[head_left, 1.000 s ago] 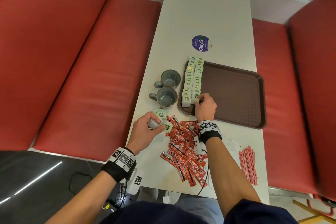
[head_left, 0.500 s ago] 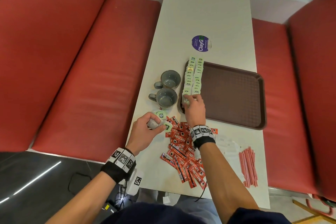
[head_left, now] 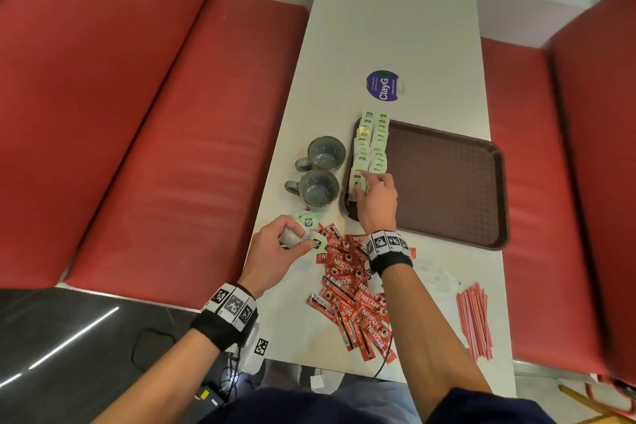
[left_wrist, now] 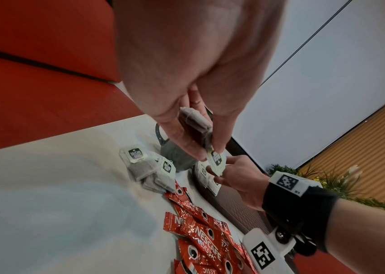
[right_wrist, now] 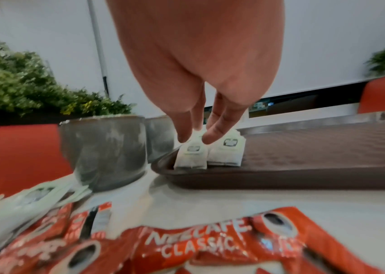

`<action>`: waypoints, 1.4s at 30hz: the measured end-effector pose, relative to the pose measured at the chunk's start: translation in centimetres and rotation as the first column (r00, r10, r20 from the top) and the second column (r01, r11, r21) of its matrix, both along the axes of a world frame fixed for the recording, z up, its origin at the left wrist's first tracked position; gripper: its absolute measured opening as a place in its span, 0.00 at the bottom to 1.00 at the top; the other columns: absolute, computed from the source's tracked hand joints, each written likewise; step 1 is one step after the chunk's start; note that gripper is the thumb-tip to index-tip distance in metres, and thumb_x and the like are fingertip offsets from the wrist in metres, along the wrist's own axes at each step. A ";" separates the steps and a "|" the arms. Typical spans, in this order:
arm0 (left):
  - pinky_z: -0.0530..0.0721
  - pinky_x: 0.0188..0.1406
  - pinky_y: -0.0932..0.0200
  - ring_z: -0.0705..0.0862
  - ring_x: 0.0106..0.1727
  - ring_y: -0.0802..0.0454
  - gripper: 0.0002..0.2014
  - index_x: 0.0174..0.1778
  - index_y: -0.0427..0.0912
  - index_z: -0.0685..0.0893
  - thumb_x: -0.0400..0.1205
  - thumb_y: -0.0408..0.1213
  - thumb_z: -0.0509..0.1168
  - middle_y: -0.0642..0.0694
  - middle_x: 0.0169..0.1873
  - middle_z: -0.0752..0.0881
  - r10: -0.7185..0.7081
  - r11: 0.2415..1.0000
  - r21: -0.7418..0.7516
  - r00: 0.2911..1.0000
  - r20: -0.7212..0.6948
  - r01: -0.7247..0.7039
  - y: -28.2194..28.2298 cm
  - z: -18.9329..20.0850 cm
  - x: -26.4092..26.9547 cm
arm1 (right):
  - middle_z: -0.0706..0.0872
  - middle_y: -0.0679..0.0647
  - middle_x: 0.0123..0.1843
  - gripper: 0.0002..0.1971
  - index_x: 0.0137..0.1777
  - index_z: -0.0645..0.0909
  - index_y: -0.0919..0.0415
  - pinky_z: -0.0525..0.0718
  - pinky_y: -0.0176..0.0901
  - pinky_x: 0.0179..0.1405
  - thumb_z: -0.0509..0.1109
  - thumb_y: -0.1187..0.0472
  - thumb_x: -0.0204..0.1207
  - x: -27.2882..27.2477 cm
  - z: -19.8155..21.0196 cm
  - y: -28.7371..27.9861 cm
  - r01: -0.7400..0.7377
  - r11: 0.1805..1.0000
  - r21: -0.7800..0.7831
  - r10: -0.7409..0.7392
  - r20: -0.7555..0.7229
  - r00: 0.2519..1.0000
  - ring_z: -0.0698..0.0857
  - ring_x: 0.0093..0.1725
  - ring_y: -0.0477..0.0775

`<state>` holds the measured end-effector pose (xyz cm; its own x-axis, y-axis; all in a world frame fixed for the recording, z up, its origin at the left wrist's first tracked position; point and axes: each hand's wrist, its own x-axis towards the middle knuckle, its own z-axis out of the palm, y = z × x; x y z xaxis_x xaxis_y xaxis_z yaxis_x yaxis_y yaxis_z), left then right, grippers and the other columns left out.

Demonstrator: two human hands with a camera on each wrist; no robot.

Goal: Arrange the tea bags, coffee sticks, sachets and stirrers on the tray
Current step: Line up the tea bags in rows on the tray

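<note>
Since a second ago my right hand (head_left: 375, 200) has slid from the inner row to the outer, fingers straight on the tea bags (right_wrist: 191, 155) by the tray (head_left: 447, 182) rim. Left hand (head_left: 275, 251) pinches the next tea bag (left_wrist: 196, 126). A clumsy nudge could topple that overlapped row.

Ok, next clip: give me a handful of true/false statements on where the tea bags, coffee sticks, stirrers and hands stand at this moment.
1. The left hand pinches a tea bag. True.
2. The coffee sticks lie on the tray. False: they are piled on the table, in front of the tray.
3. Two rows of tea bags run along the tray's left edge. True.
4. The right hand holds a stirrer. False: its straight fingers touch the nearest tea bags on the tray; the stirrers lie untouched on the table.
5. Both mugs stand on the tray. False: they stand on the table, left of it.
</note>
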<state>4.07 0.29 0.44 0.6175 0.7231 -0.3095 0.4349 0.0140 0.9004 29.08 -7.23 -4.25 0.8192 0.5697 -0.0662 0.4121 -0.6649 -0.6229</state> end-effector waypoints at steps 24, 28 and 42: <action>0.91 0.49 0.56 0.92 0.54 0.57 0.13 0.45 0.52 0.87 0.76 0.39 0.87 0.57 0.49 0.94 0.004 1.000 -0.026 1.000 -0.002 -0.004 -0.4 -0.1 0.1 | 0.91 0.56 0.58 0.11 0.61 0.85 0.56 0.90 0.50 0.57 0.80 0.64 0.83 3.2 -1.7 -2.6 0.140 0.989 0.041 -0.135 -0.104 0.985 0.90 0.55 0.56; 0.91 0.49 0.57 0.92 0.55 0.57 0.13 0.45 0.52 0.87 0.76 0.39 0.87 0.58 0.52 0.94 0.001 1.000 -0.030 1.000 -0.003 -0.001 -0.5 0.0 0.3 | 0.93 0.54 0.59 0.12 0.67 0.84 0.58 0.90 0.50 0.63 0.77 0.62 0.85 4.2 -0.8 -2.5 0.214 0.971 0.107 -0.199 -0.137 0.970 0.91 0.56 0.55; 0.86 0.45 0.66 0.91 0.51 0.58 0.13 0.45 0.50 0.87 0.77 0.39 0.86 0.54 0.48 0.94 0.016 1.000 -0.026 1.000 0.002 -0.016 -0.4 0.5 0.4 | 0.89 0.68 0.75 0.22 0.80 0.83 0.68 0.84 0.55 0.74 0.62 0.72 0.89 7.3 -0.1 0.4 0.076 0.990 -0.117 -0.099 -0.212 0.972 0.88 0.72 0.70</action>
